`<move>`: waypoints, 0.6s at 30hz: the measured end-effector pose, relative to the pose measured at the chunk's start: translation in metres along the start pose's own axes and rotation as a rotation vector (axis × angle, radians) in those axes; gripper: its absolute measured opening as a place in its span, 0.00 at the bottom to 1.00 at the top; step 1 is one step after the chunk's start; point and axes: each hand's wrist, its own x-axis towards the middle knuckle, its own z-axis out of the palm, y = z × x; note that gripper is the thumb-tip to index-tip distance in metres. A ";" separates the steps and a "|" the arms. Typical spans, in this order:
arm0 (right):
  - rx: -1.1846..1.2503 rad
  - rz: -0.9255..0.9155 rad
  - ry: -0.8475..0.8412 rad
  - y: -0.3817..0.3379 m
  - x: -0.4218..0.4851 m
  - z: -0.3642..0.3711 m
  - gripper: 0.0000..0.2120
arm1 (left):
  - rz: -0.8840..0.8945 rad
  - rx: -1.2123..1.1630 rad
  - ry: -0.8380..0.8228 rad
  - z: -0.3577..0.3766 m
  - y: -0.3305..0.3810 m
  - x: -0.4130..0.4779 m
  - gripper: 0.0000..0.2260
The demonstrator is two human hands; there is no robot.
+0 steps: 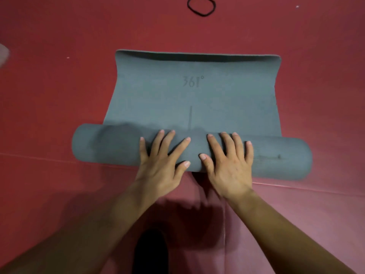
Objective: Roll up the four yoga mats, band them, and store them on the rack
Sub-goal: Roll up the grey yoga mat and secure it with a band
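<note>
A grey-blue yoga mat [193,95] lies on the red floor, mostly rolled into a thick roll [110,147] at its near end. A short flat stretch with a "361°" print runs away from me, its far edge curling up. My left hand [162,161] and my right hand [229,161] press side by side on the middle of the roll, fingers spread and straight. A black elastic band [201,5] lies on the floor beyond the mat.
Red padded floor [59,95] surrounds the mat, with a seam line crossing under the roll. A dark shape [151,252], possibly my foot or knee, shows at the bottom between my forearms. A pale blurred object [3,54] sits at the far left edge.
</note>
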 end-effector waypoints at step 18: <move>-0.046 -0.045 0.075 -0.003 0.070 0.010 0.28 | -0.078 0.001 0.146 0.000 -0.001 0.065 0.26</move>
